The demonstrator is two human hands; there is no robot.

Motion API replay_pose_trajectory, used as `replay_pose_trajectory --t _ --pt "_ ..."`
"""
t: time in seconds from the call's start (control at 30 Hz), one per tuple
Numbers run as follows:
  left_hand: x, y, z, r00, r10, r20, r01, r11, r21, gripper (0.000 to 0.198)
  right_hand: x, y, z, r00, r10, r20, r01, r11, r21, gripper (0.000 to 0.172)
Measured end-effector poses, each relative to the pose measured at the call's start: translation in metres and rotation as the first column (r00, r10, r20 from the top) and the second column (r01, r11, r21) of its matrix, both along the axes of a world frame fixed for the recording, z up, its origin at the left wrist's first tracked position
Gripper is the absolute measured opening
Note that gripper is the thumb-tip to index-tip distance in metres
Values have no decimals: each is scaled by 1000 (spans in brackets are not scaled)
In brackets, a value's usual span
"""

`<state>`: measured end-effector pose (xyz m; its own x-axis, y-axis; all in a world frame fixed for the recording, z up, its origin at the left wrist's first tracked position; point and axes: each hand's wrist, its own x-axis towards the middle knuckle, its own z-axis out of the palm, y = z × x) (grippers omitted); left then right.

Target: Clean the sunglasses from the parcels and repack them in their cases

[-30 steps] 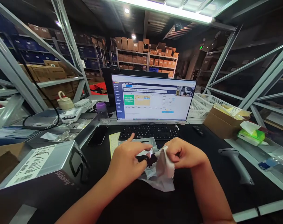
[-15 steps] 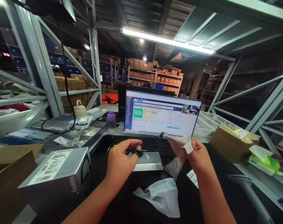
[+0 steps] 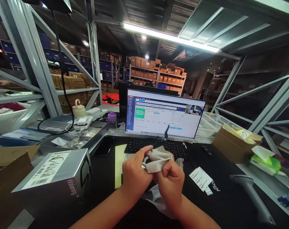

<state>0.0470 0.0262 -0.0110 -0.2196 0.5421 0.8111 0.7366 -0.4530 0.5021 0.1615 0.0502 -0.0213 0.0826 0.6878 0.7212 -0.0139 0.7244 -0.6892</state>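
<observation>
My left hand [image 3: 136,168] and my right hand [image 3: 171,181] are close together over the black desk mat, in front of the keyboard [image 3: 139,145]. Between them is a small grey cloth [image 3: 158,159] with zigzag edges, its fabric bunched up. Fingers of both hands are closed on the cloth. A pale object behind my left fingers is mostly hidden. Thin whitish wrapping [image 3: 156,197] lies below my hands, partly covered by them. A dark curved piece [image 3: 166,132] stands up behind the cloth, before the monitor [image 3: 163,116].
At left are a silver printed box [image 3: 53,171], an open cardboard box [image 3: 13,162] and a phone [image 3: 104,145]. On the right lie white cards [image 3: 201,178], a scanner [image 3: 254,197], a tissue pack [image 3: 265,159] and a brown carton [image 3: 235,143].
My right hand has moved left with the cloth and met my left hand, which now grips it too. The view has shifted slightly, and more of the white cards shows.
</observation>
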Motion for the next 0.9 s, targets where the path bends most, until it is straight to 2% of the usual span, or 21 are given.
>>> replay_pose_trajectory --t 0.1,0.17,0.23,0.3,0.4,0.5,0.6,0.7,0.8,0.9 --pt "11 3 -1 983 -129 131 148 978 -148 35 7 6 9 987 100 -123 -117 983 -143 41" --pt "14 5 -1 961 -184 205 222 959 -178 31 10 9 14 967 186 -177 -227 940 -253 46" --pt "14 7 -2 952 -192 237 235 957 -168 32 9 10 13 958 218 -186 -266 919 -291 48" --pt "12 7 -3 950 -196 244 238 958 -158 34 7 10 8 971 176 -163 -214 941 -261 45" --pt "10 6 -7 949 -209 237 248 958 -147 36 5 8 0 998 15 -63 -23 992 -127 38" --pt "10 8 -12 953 -210 219 245 958 -148 46 4 5 -4 989 -150 4 150 988 41 35" --pt "10 10 -14 953 -220 208 254 954 -156 53 4 5 -5 981 -195 3 193 975 106 34" --pt "10 10 -10 957 -199 209 240 951 -195 52 6 7 -3 988 -153 -11 153 987 54 34" --pt "9 9 -4 959 -187 215 236 945 -226 40 9 9 1 1000 -12 -8 11 996 -86 34" --pt "9 8 -2 962 -175 209 220 950 -221 38 10 8 3 995 88 -56 -98 972 -214 35"
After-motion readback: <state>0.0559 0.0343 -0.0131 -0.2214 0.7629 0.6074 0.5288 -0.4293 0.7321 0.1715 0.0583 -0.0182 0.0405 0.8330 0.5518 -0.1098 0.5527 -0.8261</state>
